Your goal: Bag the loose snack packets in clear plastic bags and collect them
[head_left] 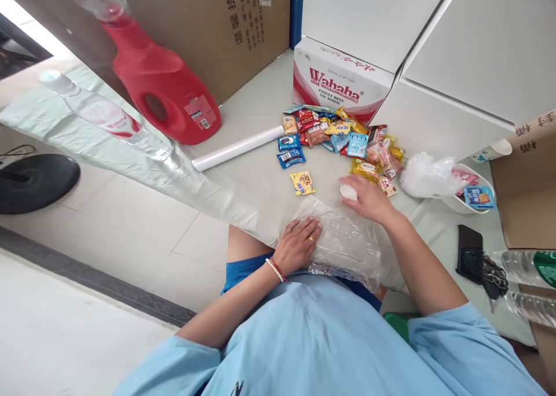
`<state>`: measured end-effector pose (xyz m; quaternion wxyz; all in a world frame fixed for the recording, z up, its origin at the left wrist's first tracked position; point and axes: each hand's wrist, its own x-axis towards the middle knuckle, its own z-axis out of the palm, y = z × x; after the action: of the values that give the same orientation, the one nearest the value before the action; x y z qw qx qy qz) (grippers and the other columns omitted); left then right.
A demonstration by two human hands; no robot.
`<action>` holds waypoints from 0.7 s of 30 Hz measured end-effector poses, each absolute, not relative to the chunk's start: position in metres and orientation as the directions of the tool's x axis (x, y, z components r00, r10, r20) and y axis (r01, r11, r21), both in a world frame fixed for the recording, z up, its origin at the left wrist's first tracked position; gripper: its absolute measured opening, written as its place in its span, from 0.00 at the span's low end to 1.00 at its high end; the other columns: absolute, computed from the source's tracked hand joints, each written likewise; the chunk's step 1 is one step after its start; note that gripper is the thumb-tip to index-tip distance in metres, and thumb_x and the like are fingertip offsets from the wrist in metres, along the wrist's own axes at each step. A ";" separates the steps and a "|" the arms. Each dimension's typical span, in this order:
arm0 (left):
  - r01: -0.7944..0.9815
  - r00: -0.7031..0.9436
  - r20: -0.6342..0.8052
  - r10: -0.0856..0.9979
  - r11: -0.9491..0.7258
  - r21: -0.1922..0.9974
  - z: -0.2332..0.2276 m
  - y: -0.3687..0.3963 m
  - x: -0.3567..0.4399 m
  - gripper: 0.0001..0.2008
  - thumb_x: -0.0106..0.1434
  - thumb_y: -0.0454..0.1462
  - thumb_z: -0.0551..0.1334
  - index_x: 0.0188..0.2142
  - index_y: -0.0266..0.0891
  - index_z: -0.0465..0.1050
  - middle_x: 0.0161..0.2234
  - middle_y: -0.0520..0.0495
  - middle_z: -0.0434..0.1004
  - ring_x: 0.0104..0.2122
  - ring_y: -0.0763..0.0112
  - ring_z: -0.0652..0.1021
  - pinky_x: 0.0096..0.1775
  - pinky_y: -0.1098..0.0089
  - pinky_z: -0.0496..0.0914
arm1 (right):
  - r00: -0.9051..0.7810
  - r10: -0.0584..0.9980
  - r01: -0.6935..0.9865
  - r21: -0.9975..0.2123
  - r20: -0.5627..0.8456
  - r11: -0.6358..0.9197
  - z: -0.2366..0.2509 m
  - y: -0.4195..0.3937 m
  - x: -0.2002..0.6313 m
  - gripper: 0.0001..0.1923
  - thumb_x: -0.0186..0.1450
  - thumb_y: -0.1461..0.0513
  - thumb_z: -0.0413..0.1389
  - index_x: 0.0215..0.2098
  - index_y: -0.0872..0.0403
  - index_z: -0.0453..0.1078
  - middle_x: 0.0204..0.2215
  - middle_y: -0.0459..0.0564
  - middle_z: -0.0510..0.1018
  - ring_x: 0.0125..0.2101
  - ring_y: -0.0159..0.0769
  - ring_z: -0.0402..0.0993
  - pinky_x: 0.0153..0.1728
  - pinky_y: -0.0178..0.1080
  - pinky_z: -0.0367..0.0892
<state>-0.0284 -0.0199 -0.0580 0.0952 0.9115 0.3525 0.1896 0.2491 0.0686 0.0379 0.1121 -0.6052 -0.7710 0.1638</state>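
Left hand [299,244] flat on the bag [343,242], right hand [365,196] pinching a white sweet [348,192]; snack pile [343,138] mostly unpacked.

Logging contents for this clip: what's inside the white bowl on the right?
The bowl shows a blue packet and a pink one. A white bag covers its left side, hiding anything there.

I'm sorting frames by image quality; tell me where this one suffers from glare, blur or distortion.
Head view: even daylight; table edge bows from wide-angle distortion; red jug and clear bottle are stretched and smeared; plastic sheet under the left hand shows mild glare; snack pile and right hand stay sharp.
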 end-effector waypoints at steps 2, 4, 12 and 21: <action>0.603 0.681 0.276 0.678 -0.733 0.315 -0.057 -0.020 -0.029 0.25 0.72 0.35 0.56 0.68 0.44 0.66 0.69 0.41 0.66 0.68 0.58 0.67 0.68 0.51 0.58 | -0.353 0.912 0.865 -0.443 -0.209 0.233 0.032 0.062 0.237 0.12 0.63 0.57 0.63 0.44 0.48 0.80 0.41 0.51 0.83 0.41 0.44 0.78 0.45 0.42 0.70; 0.610 0.671 0.277 0.688 -0.725 0.320 -0.055 -0.020 -0.031 0.25 0.72 0.36 0.55 0.68 0.44 0.65 0.69 0.41 0.65 0.69 0.57 0.65 0.69 0.48 0.55 | -0.343 0.891 0.846 -0.511 -0.298 0.154 0.027 0.063 0.233 0.07 0.64 0.57 0.61 0.35 0.50 0.79 0.31 0.48 0.82 0.33 0.39 0.76 0.38 0.39 0.68; 0.683 0.559 0.279 0.781 -0.624 0.379 -0.048 -0.022 -0.042 0.26 0.75 0.39 0.54 0.70 0.47 0.61 0.71 0.40 0.60 0.71 0.53 0.62 0.70 0.37 0.42 | -0.063 0.975 0.874 -0.484 -0.211 -0.048 0.042 0.093 0.264 0.11 0.64 0.54 0.59 0.35 0.54 0.76 0.31 0.51 0.80 0.31 0.39 0.74 0.33 0.39 0.65; 0.680 0.581 0.250 0.775 -0.630 0.376 -0.045 -0.018 -0.043 0.24 0.75 0.41 0.53 0.68 0.45 0.64 0.72 0.41 0.60 0.72 0.53 0.60 0.71 0.36 0.40 | -0.167 0.950 0.966 -0.236 -0.265 0.104 0.039 0.151 0.144 0.27 0.67 0.47 0.59 0.57 0.54 0.73 0.47 0.60 0.82 0.46 0.49 0.77 0.45 0.42 0.69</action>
<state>-0.0426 -0.0184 -0.0448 0.1205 0.8808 0.4129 0.1982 0.1444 0.1512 0.0390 -0.0229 -0.6451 -0.7425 0.1787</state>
